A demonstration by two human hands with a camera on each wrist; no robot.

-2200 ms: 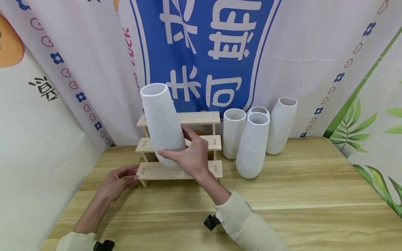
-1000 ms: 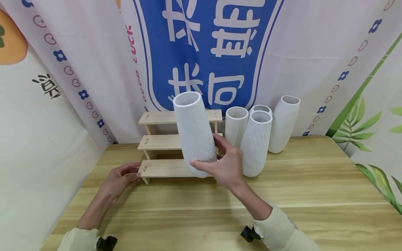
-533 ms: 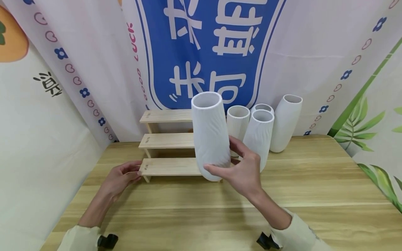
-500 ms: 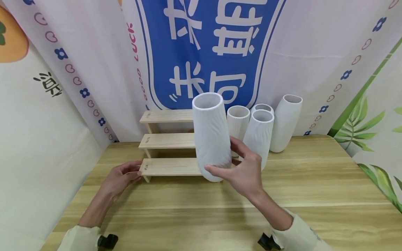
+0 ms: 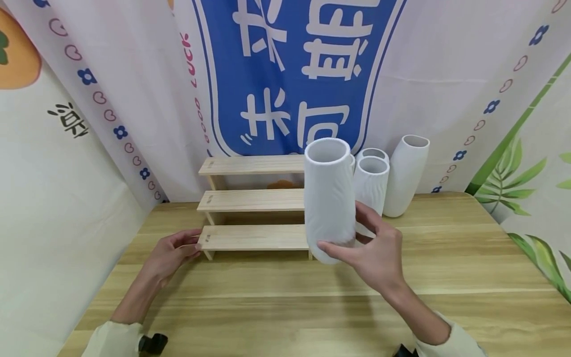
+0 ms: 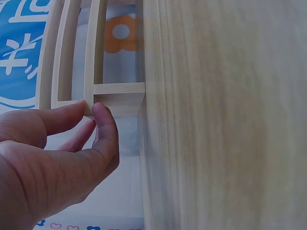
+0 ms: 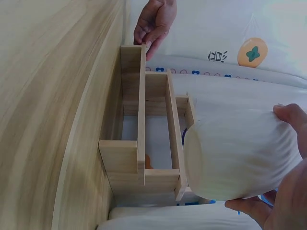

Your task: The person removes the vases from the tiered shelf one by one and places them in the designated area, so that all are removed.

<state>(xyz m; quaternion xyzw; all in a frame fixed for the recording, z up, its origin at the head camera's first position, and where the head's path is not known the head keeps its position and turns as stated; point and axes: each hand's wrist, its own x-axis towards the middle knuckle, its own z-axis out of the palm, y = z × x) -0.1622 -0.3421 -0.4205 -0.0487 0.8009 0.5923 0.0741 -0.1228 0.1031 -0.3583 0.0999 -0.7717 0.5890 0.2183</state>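
My right hand [image 5: 379,253] grips a white textured vase [image 5: 329,203] near its base. The vase is upright and held in the air, in front of the right end of a three-tier wooden stand [image 5: 254,238]. In the right wrist view the vase's bottom [image 7: 194,158] is off the table, beside the stand's shelves. My left hand [image 5: 167,258] pinches the left end of the lowest shelf, and the left wrist view shows thumb and fingertips on the corner of that board [image 6: 89,72]. Part of the stand's right side is hidden behind the held vase.
Right of the stand several white vases stand on the wooden table [image 5: 424,277]: a ribbed one [image 5: 372,188], a smooth tall one [image 5: 406,176], and others partly hidden by the held vase. A printed curtain [image 5: 428,64] hangs behind.
My right hand has carried the vase rightward and slightly lower, from in front of the shelves' left part to the stand's right end, and it is now straighter. My left hand keeps its hold.
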